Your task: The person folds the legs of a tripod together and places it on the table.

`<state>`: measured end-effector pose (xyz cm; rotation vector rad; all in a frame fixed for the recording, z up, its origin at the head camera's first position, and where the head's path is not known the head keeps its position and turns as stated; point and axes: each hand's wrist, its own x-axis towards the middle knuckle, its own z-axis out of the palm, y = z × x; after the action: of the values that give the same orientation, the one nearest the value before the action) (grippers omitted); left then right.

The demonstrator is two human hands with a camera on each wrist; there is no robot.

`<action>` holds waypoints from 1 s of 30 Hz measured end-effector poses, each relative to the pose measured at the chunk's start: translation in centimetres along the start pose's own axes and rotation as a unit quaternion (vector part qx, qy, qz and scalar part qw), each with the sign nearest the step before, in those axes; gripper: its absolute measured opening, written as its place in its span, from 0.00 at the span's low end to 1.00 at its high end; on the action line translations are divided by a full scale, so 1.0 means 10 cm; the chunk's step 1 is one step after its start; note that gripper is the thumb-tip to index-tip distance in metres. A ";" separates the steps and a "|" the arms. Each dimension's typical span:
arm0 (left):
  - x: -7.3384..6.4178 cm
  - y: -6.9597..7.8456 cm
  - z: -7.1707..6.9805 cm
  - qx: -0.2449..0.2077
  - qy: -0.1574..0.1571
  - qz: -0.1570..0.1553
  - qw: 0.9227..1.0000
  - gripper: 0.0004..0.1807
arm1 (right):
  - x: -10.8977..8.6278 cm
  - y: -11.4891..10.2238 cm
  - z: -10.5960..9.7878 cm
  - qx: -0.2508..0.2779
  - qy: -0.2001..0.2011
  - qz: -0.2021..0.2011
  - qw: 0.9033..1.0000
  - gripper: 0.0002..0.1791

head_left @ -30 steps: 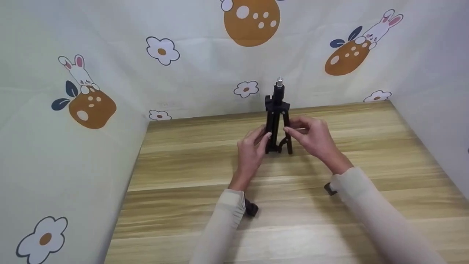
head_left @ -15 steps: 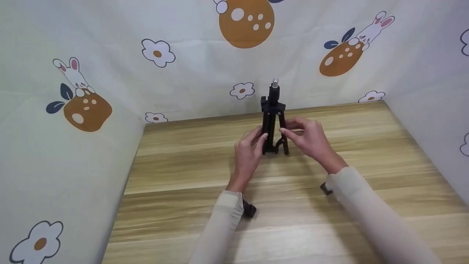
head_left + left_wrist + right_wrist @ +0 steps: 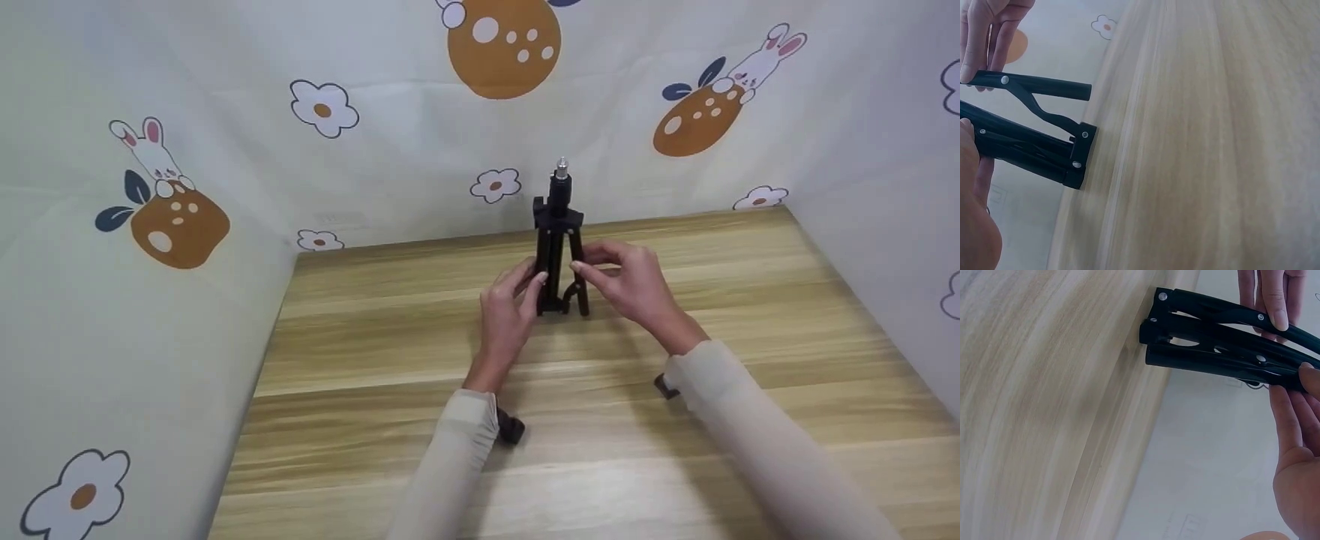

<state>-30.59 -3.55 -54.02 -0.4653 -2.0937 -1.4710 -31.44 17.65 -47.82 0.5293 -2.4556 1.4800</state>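
Note:
A small black tripod point(image 3: 559, 219) stands upright in the head view, a silver screw stud point(image 3: 562, 169) at its top. My left hand point(image 3: 508, 311) holds the left side of its legs between thumb and fingers. On the other side, my right hand point(image 3: 634, 289) pinches the right leg point(image 3: 580, 289). That leg is angled slightly outward, while the others lie close to the centre. In the left wrist view, a curved brace point(image 3: 1044, 112) links the spread leg to the lower bracket point(image 3: 1081, 160). The right wrist view shows the leg ends right at the tabletop.
Underneath is a wood-grain table point(image 3: 360, 337). Pale fabric walls point(image 3: 405, 150) printed with rabbits, orange fruit and flowers rise at the back and both sides. A black device sits at the left cuff point(image 3: 511, 427), another at the right cuff point(image 3: 666, 386).
The head view has shifted a little, so everything sits slightly further left in it. Hands and tripod keep the same position relative to each other.

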 end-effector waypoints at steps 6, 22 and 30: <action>0.01 0.01 0.00 -0.008 -0.001 0.002 1.000 0.15 | 0.01 0.00 0.01 -0.003 0.002 0.008 1.000 0.14; 0.01 -0.02 -0.02 0.008 -0.005 0.014 1.000 0.16 | 0.01 0.01 0.05 -0.017 0.009 -0.007 1.000 0.15; 0.02 -0.02 -0.02 0.005 -0.004 0.020 1.000 0.15 | 0.02 0.03 0.08 0.004 0.017 0.002 1.000 0.15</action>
<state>-30.79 -3.76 -54.03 -0.5078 -2.0854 -1.4369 -31.76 17.03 -48.31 0.4960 -2.4276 1.4884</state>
